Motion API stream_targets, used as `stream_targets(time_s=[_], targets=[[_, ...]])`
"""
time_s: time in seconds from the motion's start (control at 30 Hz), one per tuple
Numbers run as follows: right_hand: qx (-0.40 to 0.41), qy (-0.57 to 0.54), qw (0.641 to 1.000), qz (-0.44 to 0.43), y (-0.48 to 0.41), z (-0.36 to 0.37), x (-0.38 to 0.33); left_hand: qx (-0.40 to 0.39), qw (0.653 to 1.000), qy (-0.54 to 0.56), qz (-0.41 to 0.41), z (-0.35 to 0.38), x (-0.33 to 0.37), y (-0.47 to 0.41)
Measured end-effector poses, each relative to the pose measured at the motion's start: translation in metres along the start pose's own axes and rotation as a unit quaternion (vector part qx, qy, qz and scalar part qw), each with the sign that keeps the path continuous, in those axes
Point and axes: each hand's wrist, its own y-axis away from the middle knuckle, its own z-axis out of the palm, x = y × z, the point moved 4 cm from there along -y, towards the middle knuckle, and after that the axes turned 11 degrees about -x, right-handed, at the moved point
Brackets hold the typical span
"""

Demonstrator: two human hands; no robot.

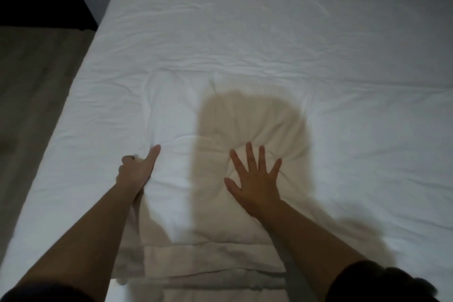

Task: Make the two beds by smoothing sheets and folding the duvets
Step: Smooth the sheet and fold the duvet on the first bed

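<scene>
While the right hand presses flat, fingers spread, on the folded duvet, the left hand grips its left edge, thumb on top. The white, puffy duvet lies at the near middle of the wrinkly bed sheet.
</scene>
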Motion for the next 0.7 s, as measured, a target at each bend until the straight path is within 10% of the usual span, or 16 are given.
stream_targets(time_s=[0.13, 0.3, 0.43, 0.7], targets=[[-0.023, -0.021, 1.000, -0.006, 0.003, 0.001, -0.003, -0.180, 0.982, 0.049, 0.003, 0.001, -0.007, 0.010], [-0.097, -0.187, 0.978, -0.010, 0.017, -0.020, -0.003, -0.118, 0.989, 0.063, 0.062, 0.006, 0.040, 0.061], [-0.082, -0.590, 0.801, -0.053, 0.036, -0.078, -0.003, -0.115, 0.979, -0.026, 0.164, 0.013, 0.112, 0.133], [-0.137, -0.790, 0.595, -0.056, 0.097, -0.181, 0.129, -0.222, 0.898, -0.185, 0.332, 0.138, 0.241, 0.293]])
